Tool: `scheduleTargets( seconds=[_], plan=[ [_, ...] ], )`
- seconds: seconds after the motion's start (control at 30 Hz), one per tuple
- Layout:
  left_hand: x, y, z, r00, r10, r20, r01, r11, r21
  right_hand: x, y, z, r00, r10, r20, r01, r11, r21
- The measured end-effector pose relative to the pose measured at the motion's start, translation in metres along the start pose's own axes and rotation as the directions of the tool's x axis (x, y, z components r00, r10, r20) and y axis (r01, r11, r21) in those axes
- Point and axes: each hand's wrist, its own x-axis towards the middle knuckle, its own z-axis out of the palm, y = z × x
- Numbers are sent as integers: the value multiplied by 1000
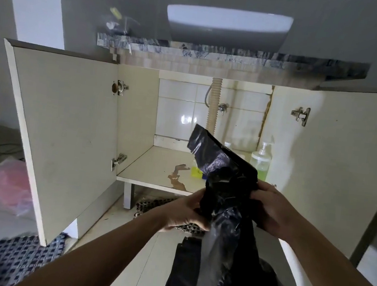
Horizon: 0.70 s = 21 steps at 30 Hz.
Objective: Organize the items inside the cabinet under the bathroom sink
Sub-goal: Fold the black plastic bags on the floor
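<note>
**tidy_tom:** Down in front of the open cabinet point(178, 177), both hands are working a black plastic bag point(224, 171). The left hand point(186, 211) is pinching a fold at about 7 o'clock on the bunch, the right hand point(269, 210) is clutching the edge at 3 o'clock. So neither hand is free, both are clamped on plastic. The top of the bag is sticking up toward 12, the rest is trailing down to the floor at 6.

**sinkfixer:** Looks like they're folding or bunching it, I'd guess so it stows flat. Best bet: keep flattening it lengthwise, squeezing the air out toward the loose end, then doubling it over. Thin film like that is going to spring open if it's just wadded.

**tidy_tom:** Where's it going though?

**sinkfixer:** Probably the shelf. The soap pump bottle point(261, 161) is sitting at the back right, around 2 o'clock, with something yellow point(195, 171) just behind the bag. I'd be avoiding that brown stain point(178, 177) near the front edge, can't tell if it's wet. The left half is looking like the cleaner spot.
</note>
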Motion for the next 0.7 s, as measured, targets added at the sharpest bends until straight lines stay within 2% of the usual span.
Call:
scheduleTargets(
  seconds=[0.1,0.23,0.33,0.4,0.47,0.5,0.53,0.6,0.63,0.67,0.7],
  plan=[
    [8,1,1,998,14,-66,-13,1000,15,-1,-1,-3,1000,-9,-5,9,1000,3],
    [10,-5,-3,997,-21,-69,26,997,73,-2,-1,-12,999,-9,-44,8,999,-32],
    [7,-8,-13,992,-41,-121,46,998,40,1,0,-24,979,-49,-198,30,995,-96],
    [2,-5,-22,981,-29,-193,37,999,38,4,2,-36,933,-82,-351,8,978,-208],
    [-3,-3,-32,967,2,-254,20,997,81,6,6,-48,866,-92,-491,-84,942,-324],
    [-6,-1,-35,957,23,-289,14,992,125,7,9,-53,830,-119,-545,-148,895,-421],
    [-8,1,-38,944,53,-327,2,986,165,7,11,-57,808,-165,-565,-230,795,-561],
    [-9,6,-43,902,136,-410,-37,970,240,3,15,-60,827,-237,-510,-377,439,-816],
    [-10,10,-45,880,195,-434,-61,951,304,2,16,-60,846,-252,-470,-404,272,-873],
    [-10,14,-46,862,252,-440,-80,924,373,0,13,-55,857,-288,-427,-390,177,-904],
    [-10,18,-46,855,296,-425,-95,896,433,1,9,-50,858,-351,-376,-345,149,-927]
  ],
)
